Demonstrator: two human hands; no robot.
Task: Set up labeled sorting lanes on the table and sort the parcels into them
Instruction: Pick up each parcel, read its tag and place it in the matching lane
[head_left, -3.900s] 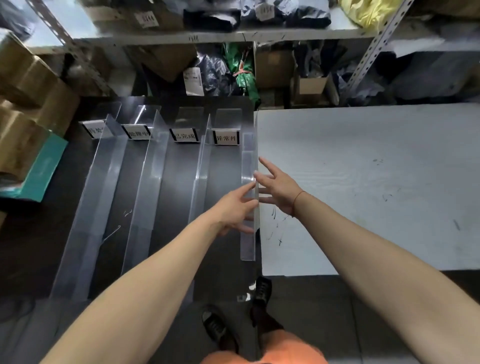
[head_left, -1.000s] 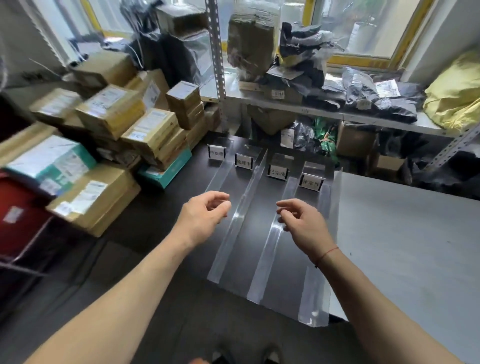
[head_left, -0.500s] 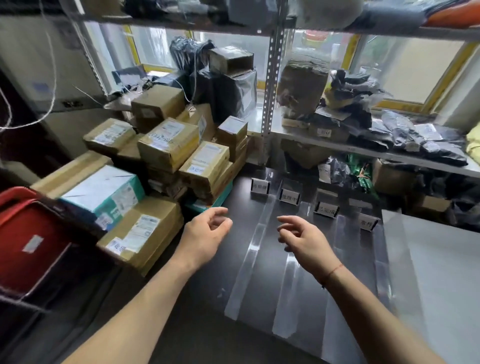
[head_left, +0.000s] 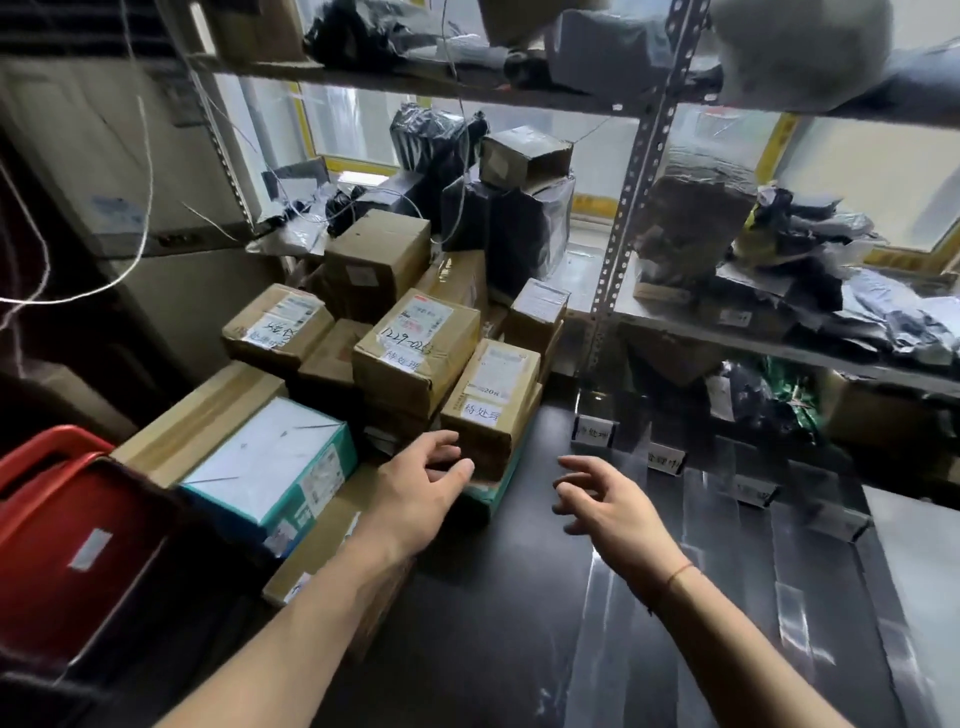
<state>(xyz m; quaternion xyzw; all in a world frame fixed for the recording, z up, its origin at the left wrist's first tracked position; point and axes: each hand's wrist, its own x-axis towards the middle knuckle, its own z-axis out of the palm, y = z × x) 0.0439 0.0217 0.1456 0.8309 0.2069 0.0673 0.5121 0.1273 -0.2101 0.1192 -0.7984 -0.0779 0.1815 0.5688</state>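
Observation:
A pile of cardboard parcels stands at the table's left. The nearest brown parcel (head_left: 493, 400) carries a handwritten white label. My left hand (head_left: 418, 488) hovers open just in front of this parcel, fingers spread, holding nothing. My right hand (head_left: 605, 504) is open above the dark table (head_left: 493, 623), to the right of the pile. Clear plastic lane dividers (head_left: 789, 618) lie on the table at the right, with small label cards (head_left: 594, 432) standing at their far ends.
A teal-sided box (head_left: 275, 462) and a red crate (head_left: 67, 545) sit at the near left. Metal shelving (head_left: 631, 171) with dark bags and boxes rises behind the table. Loose white cords (head_left: 140, 208) hang at the left.
My view has swung left from the lanes toward the parcel pile. Both hands have moved left and forward, the left one now close to the nearest labelled parcel.

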